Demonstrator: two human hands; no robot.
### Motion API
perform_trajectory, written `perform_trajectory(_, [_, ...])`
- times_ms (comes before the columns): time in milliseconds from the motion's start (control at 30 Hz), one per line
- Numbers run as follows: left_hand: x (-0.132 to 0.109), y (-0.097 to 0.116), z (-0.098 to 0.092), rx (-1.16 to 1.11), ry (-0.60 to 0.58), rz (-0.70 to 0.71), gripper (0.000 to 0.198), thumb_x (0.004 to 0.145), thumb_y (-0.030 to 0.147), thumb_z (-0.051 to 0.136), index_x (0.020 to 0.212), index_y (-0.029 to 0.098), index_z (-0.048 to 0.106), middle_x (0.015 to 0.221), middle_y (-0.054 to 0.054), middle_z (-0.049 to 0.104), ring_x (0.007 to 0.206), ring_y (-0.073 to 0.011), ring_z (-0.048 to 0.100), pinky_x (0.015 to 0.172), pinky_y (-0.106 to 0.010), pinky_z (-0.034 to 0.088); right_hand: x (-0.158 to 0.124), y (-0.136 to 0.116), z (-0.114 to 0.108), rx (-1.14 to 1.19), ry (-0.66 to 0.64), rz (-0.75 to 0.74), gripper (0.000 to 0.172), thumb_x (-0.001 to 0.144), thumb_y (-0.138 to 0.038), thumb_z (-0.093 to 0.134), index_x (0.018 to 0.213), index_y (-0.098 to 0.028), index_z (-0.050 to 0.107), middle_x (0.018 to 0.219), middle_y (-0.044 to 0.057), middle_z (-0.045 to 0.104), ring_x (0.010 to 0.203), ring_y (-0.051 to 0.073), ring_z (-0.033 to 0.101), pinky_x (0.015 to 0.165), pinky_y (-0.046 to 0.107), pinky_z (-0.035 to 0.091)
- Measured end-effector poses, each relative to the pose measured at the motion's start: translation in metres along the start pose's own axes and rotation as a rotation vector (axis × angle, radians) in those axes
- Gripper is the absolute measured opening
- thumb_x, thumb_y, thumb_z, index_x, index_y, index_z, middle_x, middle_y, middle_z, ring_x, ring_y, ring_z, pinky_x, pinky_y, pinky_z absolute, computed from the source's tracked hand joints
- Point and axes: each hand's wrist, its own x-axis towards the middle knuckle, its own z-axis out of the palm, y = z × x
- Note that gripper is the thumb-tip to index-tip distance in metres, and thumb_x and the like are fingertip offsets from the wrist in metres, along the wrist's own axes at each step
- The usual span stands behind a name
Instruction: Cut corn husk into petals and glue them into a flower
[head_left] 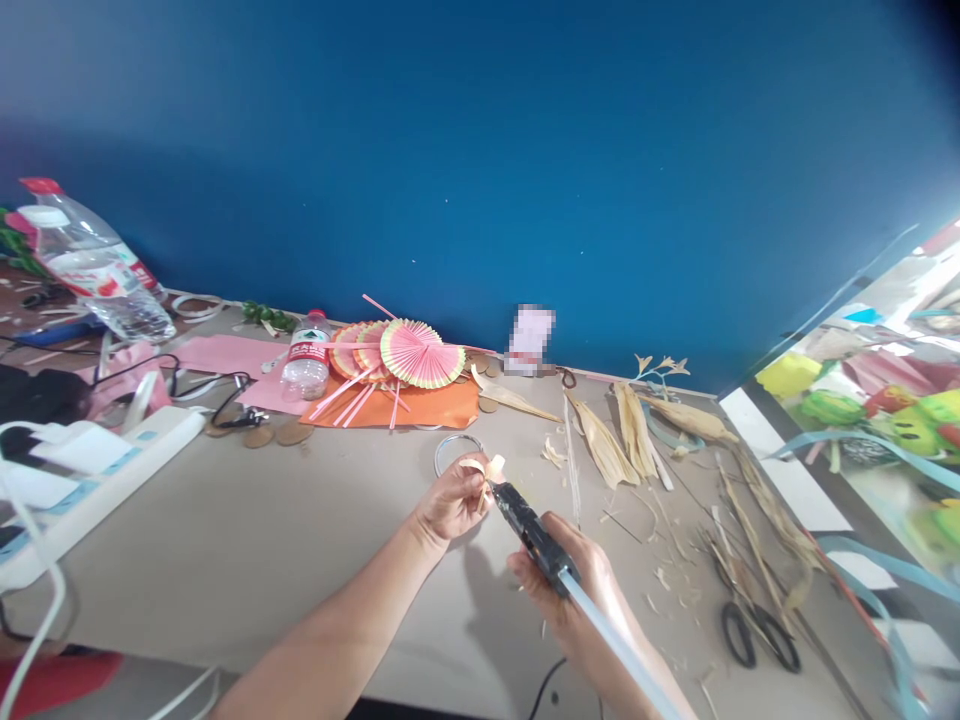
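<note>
Pinching a small pale-yellow loop of dried husk [491, 468] between closed fingertips, the person's left hand [448, 500] holds it just in front of a thin silver metal ring [450, 448] that lies flat on the beige tabletop [262, 540]. The husk loop is papery and cream-coloured, folded over on itself into a bow-like curl, with a short strand hanging below the fingers. The right hand [574, 590], nearer the camera than the ring and to its right, is wrapped tight around a black hot-glue gun [532, 535] whose nozzle is right at the husk loop. A translucent white glue stick [615, 640] juts from the back of the gun toward the camera. Right of the ring lie long dried tan husk strips [607, 440] and scattered scraps, and farther right, black-handled scissors [757, 635]. Behind the ring, toward the deep blue wall [480, 150], pink pleated paper fans [420, 352] with yellow rims rest on an orange sheet [442, 405], with a small clear water bottle [306, 358] with a red label to their left. Far left of the ring sits a white power strip [97, 460], and beyond it a large clear plastic bottle [97, 265] leans tilted.
</note>
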Motion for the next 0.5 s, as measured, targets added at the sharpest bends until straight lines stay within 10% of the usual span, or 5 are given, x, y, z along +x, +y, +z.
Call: perform_trajectory(500, [-0.0003,0.002,0.0042,0.074,0.009,-0.019,0.032,0.052,0.028,0.077,0.061,0.013,0.049,0.054,0.005,0.04,0.048,-0.0037,0.041,0.044,-0.014,0.031,0.0005,0.001,0.0022,-0.018,0.007,-0.002,0.034,0.077,-0.049,0.045,0.061,-0.019,0.042,0.059,-0.002,0.046,0.047,0.01,0.041,0.045,0.021,0.029])
